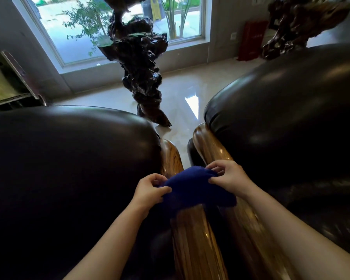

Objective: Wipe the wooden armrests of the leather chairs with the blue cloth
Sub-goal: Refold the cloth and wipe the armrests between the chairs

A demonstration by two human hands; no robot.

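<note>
1. Two dark leather chairs are filling the frame: the left chair across the lower left and the right chair across the upper right, with a narrow gap of floor between them.
2. Their wooden armrests are running side by side up the lower centre: the left armrest and the right armrest, close but apart.
3. The blue cloth is lying bunched across the left armrest, reaching toward the right one, at lower centre.
4. The left hand is pinching the cloth's left edge, fingers closed on it; the right hand is gripping its right edge likewise.
5. Judging by this, the cloth is being gathered or folded rather than rubbed; the next move calls for pressing it flat and drawing it along the wood.
6. A dark carved root sculpture is standing beyond the gap at upper centre, before the window; nothing is blocking the armrests.
</note>
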